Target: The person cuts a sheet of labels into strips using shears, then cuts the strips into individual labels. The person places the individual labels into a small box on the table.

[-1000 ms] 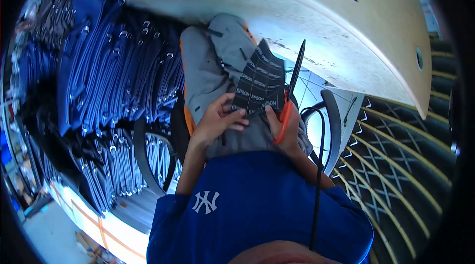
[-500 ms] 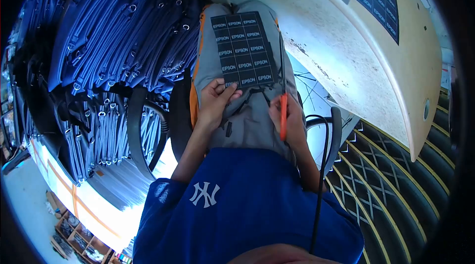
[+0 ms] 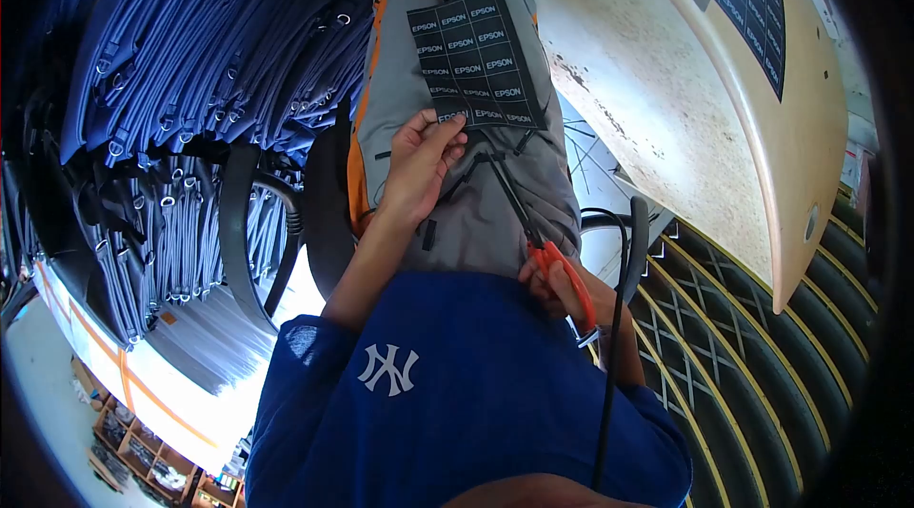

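Observation:
A black sheet printed with rows of EPSON labels (image 3: 476,60) lies over the grey trousers on my lap. My left hand (image 3: 419,160) pinches its lower left corner between thumb and fingers. Lower and to the right, my right hand (image 3: 557,289) is closed round the orange handles of a pair of scissors (image 3: 562,270). The dark blades point up and left, below the sheet and apart from it. Small dark strips (image 3: 429,235) lie on the trousers.
Blue straps with metal rings (image 3: 190,51) are piled at the left. A worn pale table (image 3: 666,99) curves along the right, with more EPSON sheets (image 3: 752,13) and a metal blade on it. A black cable (image 3: 612,394) hangs beside my right arm.
My right hand has moved down, and the scissors have swung away from the sheet's right edge to below it. The sheet has shifted up slightly, still in my left hand.

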Motion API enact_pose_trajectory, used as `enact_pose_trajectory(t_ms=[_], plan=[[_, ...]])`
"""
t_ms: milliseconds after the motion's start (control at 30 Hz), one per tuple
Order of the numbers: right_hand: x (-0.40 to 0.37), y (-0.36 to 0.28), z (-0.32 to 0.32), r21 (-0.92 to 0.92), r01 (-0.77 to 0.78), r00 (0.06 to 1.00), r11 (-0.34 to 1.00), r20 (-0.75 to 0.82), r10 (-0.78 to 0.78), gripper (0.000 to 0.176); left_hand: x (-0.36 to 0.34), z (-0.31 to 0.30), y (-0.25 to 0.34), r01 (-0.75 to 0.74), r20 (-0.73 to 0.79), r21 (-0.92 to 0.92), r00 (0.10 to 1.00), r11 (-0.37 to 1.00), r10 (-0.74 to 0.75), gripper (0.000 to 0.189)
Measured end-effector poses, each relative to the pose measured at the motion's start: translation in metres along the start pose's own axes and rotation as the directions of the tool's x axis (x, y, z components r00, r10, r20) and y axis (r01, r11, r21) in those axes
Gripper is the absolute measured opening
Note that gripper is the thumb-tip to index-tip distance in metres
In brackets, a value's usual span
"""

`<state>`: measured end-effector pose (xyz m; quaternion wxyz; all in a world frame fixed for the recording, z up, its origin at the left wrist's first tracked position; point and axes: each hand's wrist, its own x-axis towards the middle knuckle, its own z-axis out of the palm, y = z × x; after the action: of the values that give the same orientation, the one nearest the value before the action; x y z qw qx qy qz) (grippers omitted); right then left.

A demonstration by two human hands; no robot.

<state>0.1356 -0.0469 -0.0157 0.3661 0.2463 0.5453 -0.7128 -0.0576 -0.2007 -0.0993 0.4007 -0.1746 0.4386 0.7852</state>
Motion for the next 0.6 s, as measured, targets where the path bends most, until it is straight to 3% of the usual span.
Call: enact_pose_trajectory(t_ms=[133, 200, 300, 600], plan=[[0.016, 0.003, 0.006, 0.030, 0.037, 0.999, 0.999, -0.007, -0.036, 0.068, -0.004, 0.005, 0.000, -0.019, -0.012, 0.042, 1.000, 0.999, 0.019, 0.010], [0.022, 0.002, 0.005, 0.035, 0.148, 0.989, 0.988, -0.008, -0.147, 0.066, -0.005, 0.004, -0.002, -0.043, 0.000, 0.063, 0.999, 0.997, 0.043, 0.013], [0.032, -0.002, 0.005, 0.024, 0.116, 0.992, 0.993, -0.045, -0.115, 0.053, -0.009, 0.008, -0.002, -0.048, 0.007, 0.085, 0.999, 0.995, 0.047, 0.018], [0.047, -0.006, 0.010, 0.150, 0.146, 0.989, 0.978, -0.060, -0.139, 0.064, -0.013, 0.010, 0.000, 0.005, 0.017, 0.052, 1.000, 0.999, -0.006, 0.021]])
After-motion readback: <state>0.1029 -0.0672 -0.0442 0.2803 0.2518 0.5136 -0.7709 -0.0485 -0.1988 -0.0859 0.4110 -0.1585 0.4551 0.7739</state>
